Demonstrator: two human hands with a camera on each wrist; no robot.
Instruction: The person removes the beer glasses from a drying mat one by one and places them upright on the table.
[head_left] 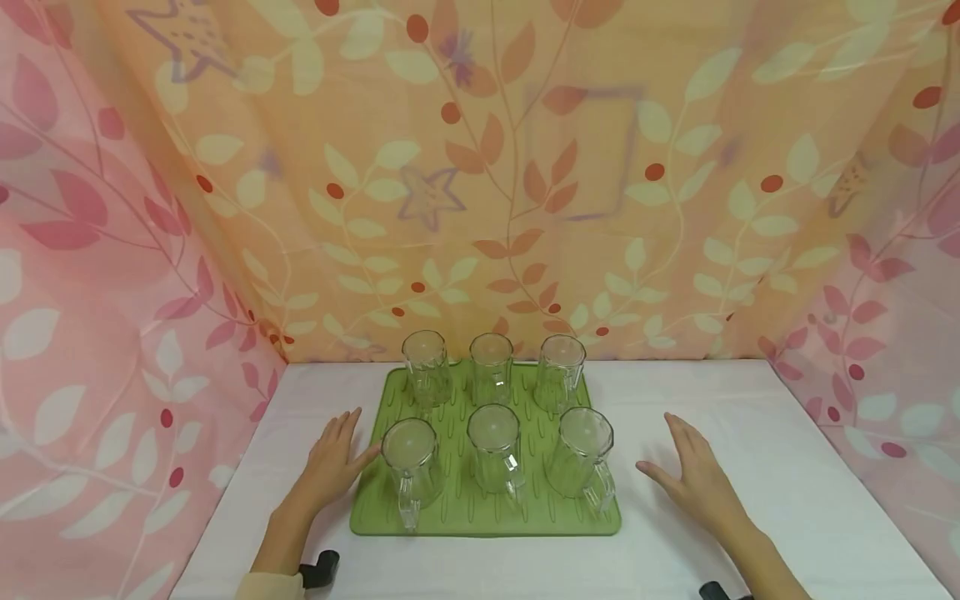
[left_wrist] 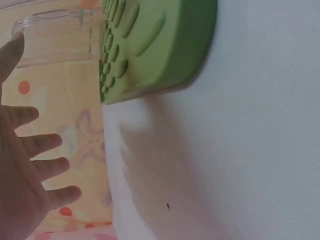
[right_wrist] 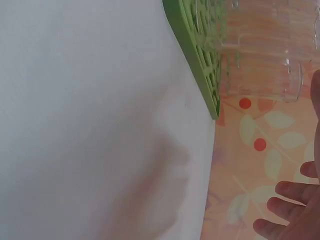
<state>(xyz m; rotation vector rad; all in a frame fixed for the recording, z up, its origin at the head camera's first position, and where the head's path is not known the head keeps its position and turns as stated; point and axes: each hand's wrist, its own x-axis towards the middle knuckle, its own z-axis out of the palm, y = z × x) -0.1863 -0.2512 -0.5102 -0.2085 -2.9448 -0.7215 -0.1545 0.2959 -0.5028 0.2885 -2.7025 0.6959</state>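
Observation:
Clear glass mugs stand in two rows on a green ridged mat [head_left: 525, 523]. In the front row are a left mug [head_left: 411, 462], a middle mug [head_left: 493, 446] and a right mug [head_left: 581, 454]; three more, such as the back middle mug [head_left: 491, 367], stand behind. My left hand [head_left: 333, 462] hovers beside the mat's left side, fingers spread, thumb near the front left mug. On the other side, my right hand [head_left: 697, 479] is held apart from the mat, fingers extended and holding nothing. Both wrist views show the spread fingers, the left hand [left_wrist: 25, 170] and right hand [right_wrist: 295, 205].
The mat lies on a white-covered table [head_left: 750, 417]. A leaf-patterned orange cloth [head_left: 510, 167] hangs behind it, with pink patterned cloth [head_left: 90, 333] at the sides. A black strap piece [head_left: 321, 570] sits at the left wrist.

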